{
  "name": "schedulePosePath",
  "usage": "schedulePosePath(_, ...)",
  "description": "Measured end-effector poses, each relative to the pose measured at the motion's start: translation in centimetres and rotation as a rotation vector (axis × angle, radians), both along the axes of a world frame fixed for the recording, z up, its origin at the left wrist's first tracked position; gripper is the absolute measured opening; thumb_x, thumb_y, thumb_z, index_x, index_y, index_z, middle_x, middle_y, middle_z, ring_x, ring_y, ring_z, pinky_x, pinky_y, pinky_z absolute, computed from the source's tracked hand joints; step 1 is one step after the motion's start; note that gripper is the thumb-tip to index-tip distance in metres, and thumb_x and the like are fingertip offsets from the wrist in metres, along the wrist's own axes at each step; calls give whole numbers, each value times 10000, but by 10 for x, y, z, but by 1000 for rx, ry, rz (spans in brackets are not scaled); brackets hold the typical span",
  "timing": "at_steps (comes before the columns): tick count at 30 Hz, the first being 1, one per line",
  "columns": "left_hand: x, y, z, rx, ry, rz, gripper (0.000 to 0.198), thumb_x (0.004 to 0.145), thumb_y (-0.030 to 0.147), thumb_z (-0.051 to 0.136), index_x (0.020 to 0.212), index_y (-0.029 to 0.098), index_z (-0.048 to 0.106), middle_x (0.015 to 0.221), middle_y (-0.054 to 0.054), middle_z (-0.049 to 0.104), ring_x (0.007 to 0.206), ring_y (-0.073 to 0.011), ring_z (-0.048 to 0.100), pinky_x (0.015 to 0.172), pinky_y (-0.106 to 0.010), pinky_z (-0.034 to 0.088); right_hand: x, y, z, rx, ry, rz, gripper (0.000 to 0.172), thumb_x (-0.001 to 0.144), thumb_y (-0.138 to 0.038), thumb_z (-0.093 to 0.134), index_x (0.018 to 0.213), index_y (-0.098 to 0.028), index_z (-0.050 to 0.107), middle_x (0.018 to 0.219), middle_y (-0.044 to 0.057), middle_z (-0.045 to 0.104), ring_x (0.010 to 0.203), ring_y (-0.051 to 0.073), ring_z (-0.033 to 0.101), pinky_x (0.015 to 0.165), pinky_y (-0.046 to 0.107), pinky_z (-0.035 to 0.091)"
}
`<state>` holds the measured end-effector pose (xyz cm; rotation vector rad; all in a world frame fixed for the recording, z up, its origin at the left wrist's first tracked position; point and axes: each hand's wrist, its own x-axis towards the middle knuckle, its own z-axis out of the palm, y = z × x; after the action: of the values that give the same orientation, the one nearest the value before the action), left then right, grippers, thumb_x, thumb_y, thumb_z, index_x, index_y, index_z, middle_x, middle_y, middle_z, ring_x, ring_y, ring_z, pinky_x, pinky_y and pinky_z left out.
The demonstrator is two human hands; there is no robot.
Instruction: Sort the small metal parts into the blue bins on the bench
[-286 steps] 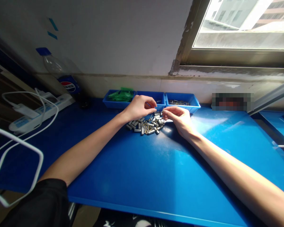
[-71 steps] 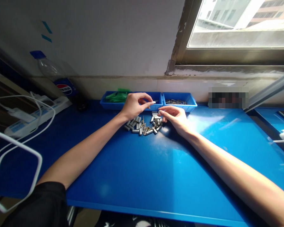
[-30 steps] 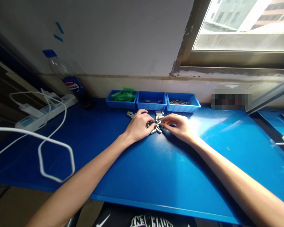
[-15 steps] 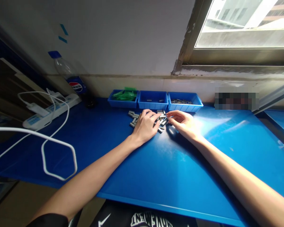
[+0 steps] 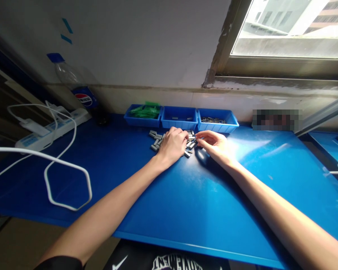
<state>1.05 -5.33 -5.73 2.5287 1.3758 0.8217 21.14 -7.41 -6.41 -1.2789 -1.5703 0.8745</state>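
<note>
A heap of small grey metal pieces (image 5: 157,138) lies on the blue table (image 5: 186,202) just before three blue trays. My left hand (image 5: 172,145) rests palm down on the heap, fingers curled over the pieces; what they grip is hidden. My right hand (image 5: 215,144) lies beside it on the right, thumb and fingers pinched on a small piece at the heap's edge. The middle tray (image 5: 179,117) holds a few grey pieces.
The left tray (image 5: 143,113) holds green parts, the right tray (image 5: 217,120) thin metal pins. A plastic bottle (image 5: 73,84) leans at the wall. A white power strip (image 5: 49,129) and looping white cable (image 5: 64,168) lie at left. A window is at upper right.
Since 2.4 s ago my left hand has come down from the middle tray onto the heap. Over the last second both hands stay at the pile, shifting slightly.
</note>
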Motion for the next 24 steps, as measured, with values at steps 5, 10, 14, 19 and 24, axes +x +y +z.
schedulePosePath(5,-9,12,-3,-35,-109,-62,179,922,96,622,991,187,760,966,-71,780,948,-260,668,894,-405,551,0,0,2,-6,6,13,224,826,-375,741,985,-220,772,946,61,799,817,236,723,747,358,584)
schedulePosePath(10,-18,8,-2,-71,-345,-47,131,948,177,641,1001,205,757,947,-37,796,877,-205,730,839,-326,563,0,1,0,-32,48,23,236,836,-391,759,1002,-224,773,957,65,796,828,239,730,784,378,597)
schedulePosePath(14,-21,2,-1,-209,-625,-11,142,961,313,669,991,197,746,885,-32,794,798,-182,758,766,-289,595,-1,-2,4,-62,105,51,288,835,-413,785,1055,-228,763,921,56,793,780,223,733,770,368,613)
schedulePosePath(19,-20,-3,-3,-333,-757,-68,215,915,331,728,1068,180,723,923,-52,797,841,-196,773,795,-309,633,-2,-5,13,-116,192,185,435,831,-445,831,1200,-235,738,922,55,806,719,197,724,693,335,600)
schedulePosePath(24,-16,-7,-3,-309,-758,-118,242,893,362,772,1046,177,740,978,-62,796,885,-195,772,830,-300,627,-5,-1,13,-153,319,267,450,782,-468,883,1148,-229,780,923,50,806,769,201,727,762,358,607)
